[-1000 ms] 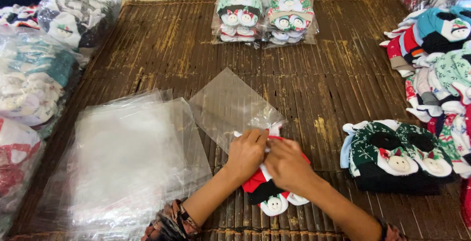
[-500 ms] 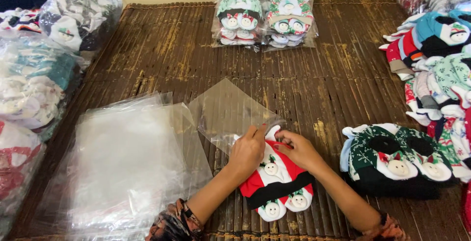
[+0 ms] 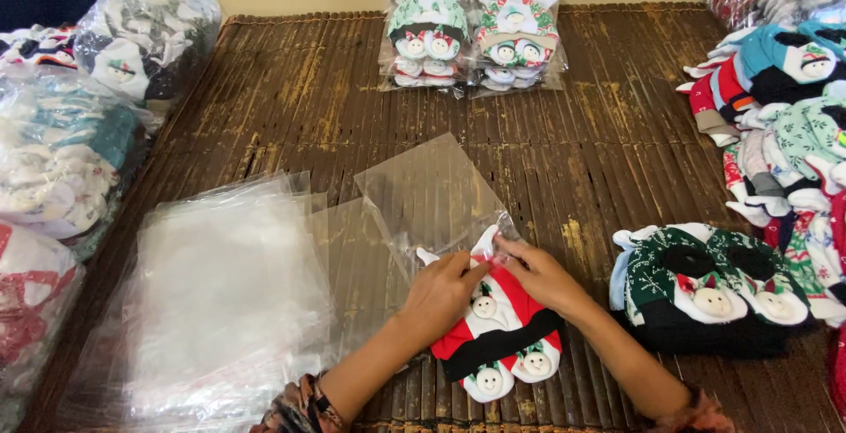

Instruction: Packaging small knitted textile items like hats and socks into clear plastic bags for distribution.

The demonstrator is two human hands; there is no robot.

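A folded pair of red, white and black socks [image 3: 499, 333] with small snowman faces lies on the dark slatted mat near the front edge. A clear plastic bag [image 3: 429, 195] lies just beyond it, its open mouth at the socks' top end. My left hand [image 3: 443, 292] rests on the upper left of the socks and pinches the bag's lower edge. My right hand [image 3: 539, 273] grips the bag's mouth at the socks' upper right. The top of the socks sits at the bag opening.
A stack of empty clear bags [image 3: 220, 301] lies at the left. Bagged sock packs [image 3: 476, 28] stand at the far middle. Loose socks: a green-black pile [image 3: 705, 283] at right, a colourful heap [image 3: 793, 107] beyond. Full sacks [image 3: 62, 151] line the left edge.
My hands moved up from the middle of the socks to the bag's mouth. The socks now lie uncovered, spread flat, with their top end at the opening.
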